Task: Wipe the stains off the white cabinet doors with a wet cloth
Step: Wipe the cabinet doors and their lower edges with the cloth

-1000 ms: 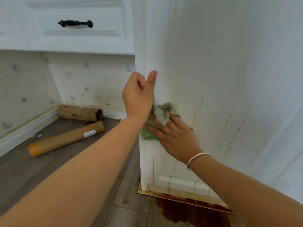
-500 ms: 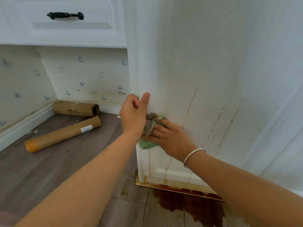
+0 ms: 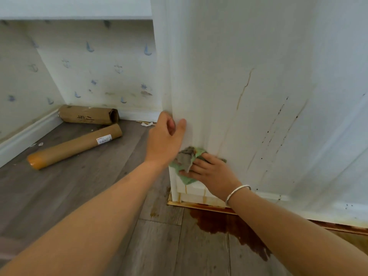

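A white cabinet door (image 3: 229,56) fills the right half of the view, streaked with brown drip lines (image 3: 244,90) and dark specks (image 3: 278,120). My right hand (image 3: 213,174), with a silver bangle on the wrist, presses a green and grey wet cloth (image 3: 186,163) flat against the door's lower left part. My left hand (image 3: 165,140) grips the door's left edge just above the cloth, fingers wrapped around the edge and thumb on the front.
A brown puddle (image 3: 225,226) lies on the grey wood floor below the door. Two cardboard rolls (image 3: 75,146) (image 3: 87,114) lie in the left corner by the white baseboard. Wallpaper with small blue boats covers the walls.
Both hands have moved down the door with the cloth, from mid height to near the bottom. The view has tilted down, and the drawer with the black handle has left the frame.
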`<state>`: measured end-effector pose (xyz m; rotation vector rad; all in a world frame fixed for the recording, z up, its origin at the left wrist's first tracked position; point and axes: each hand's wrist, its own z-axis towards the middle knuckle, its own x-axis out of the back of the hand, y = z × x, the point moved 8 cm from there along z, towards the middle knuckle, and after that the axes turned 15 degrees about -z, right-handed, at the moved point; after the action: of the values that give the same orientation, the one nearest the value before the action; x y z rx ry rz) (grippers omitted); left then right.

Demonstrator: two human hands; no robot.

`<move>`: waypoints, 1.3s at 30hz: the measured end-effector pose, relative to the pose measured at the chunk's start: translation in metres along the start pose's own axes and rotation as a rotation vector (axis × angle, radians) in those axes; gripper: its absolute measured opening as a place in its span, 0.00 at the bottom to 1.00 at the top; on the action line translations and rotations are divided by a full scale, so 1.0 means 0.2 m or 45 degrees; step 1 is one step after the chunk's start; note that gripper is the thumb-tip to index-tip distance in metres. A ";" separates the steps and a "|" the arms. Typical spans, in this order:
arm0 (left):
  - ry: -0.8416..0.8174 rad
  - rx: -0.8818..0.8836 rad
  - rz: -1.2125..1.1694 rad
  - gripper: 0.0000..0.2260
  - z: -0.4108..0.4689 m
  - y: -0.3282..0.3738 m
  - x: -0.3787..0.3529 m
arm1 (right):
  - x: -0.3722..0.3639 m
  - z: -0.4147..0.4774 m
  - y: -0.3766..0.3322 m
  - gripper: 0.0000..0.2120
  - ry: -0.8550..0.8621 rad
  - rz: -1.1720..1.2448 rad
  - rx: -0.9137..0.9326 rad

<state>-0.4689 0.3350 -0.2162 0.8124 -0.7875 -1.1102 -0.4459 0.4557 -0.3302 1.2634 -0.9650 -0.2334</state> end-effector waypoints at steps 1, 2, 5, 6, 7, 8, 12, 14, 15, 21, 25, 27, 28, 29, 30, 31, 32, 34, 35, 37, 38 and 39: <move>-0.037 0.007 0.004 0.15 0.01 -0.01 0.00 | -0.02 -0.01 -0.02 0.30 -0.030 0.012 0.007; -0.069 0.021 0.012 0.16 0.01 -0.02 0.00 | -0.03 -0.01 -0.03 0.31 -0.065 0.016 0.029; -0.127 0.050 0.046 0.19 0.02 -0.05 0.00 | -0.10 0.02 -0.13 0.30 -0.123 0.004 0.145; -0.123 0.048 0.059 0.20 0.02 -0.06 0.00 | -0.14 0.04 -0.19 0.30 -0.127 -0.001 0.201; -0.113 0.050 0.057 0.20 0.01 -0.07 0.00 | -0.17 0.06 -0.24 0.28 -0.128 0.016 0.248; -0.097 0.055 0.041 0.21 0.01 -0.09 0.00 | -0.18 0.09 -0.28 0.27 -0.134 -0.003 0.276; 0.037 0.061 -0.022 0.23 -0.02 -0.12 -0.01 | -0.22 0.11 -0.50 0.27 -0.157 -0.060 0.583; 0.123 0.070 -0.051 0.25 -0.03 -0.15 0.00 | -0.20 0.12 -0.53 0.27 -0.143 0.001 0.562; 0.155 0.080 -0.073 0.26 -0.04 -0.16 0.00 | -0.20 0.11 -0.54 0.27 -0.152 -0.004 0.562; 0.143 0.103 -0.099 0.27 -0.04 -0.18 -0.01 | -0.37 -0.16 -0.44 0.29 -0.275 -0.171 0.593; 0.138 0.153 -0.057 0.28 -0.06 -0.18 -0.02 | -0.44 -0.33 -0.31 0.28 -0.398 -0.153 0.564; 0.141 0.186 -0.063 0.29 -0.06 -0.17 -0.02 | -0.43 -0.36 -0.23 0.28 -0.368 -0.181 0.495; 0.142 0.201 -0.075 0.29 -0.07 -0.17 -0.02 | -0.42 -0.36 -0.19 0.28 -0.318 -0.209 0.443; 0.139 0.221 -0.091 0.29 -0.07 -0.16 -0.02 | -0.40 -0.36 -0.16 0.28 -0.293 -0.216 0.393; 0.126 0.246 -0.117 0.30 -0.08 -0.15 -0.03 | -0.38 -0.37 -0.14 0.29 -0.297 -0.226 0.366; 0.108 0.264 -0.147 0.30 -0.09 -0.15 -0.05 | -0.36 -0.38 -0.13 0.29 -0.312 -0.239 0.361; 0.088 0.261 -0.173 0.29 -0.11 -0.13 -0.07 | -0.34 -0.40 -0.11 0.29 -0.321 -0.248 0.345; 0.017 0.193 -0.145 0.28 -0.12 -0.09 -0.11 | -0.28 -0.37 -0.01 0.29 -0.148 -0.240 0.205; -0.048 0.134 -0.074 0.28 -0.12 -0.07 -0.14 | -0.24 -0.34 0.07 0.29 -0.032 -0.232 0.094; -0.193 0.026 0.054 0.27 -0.10 -0.01 -0.21 | -0.21 -0.31 0.19 0.27 0.165 -0.171 -0.111; -0.239 0.004 0.072 0.27 -0.09 0.00 -0.23 | -0.20 -0.31 0.21 0.27 0.165 -0.143 -0.192; -0.260 -0.003 0.068 0.28 -0.07 0.01 -0.25 | -0.19 -0.31 0.22 0.28 0.191 -0.158 -0.269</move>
<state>-0.4677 0.3858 -0.2272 0.6788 -0.9726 -1.1576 -0.4386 0.5370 -0.3096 1.1302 -0.7149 -0.3240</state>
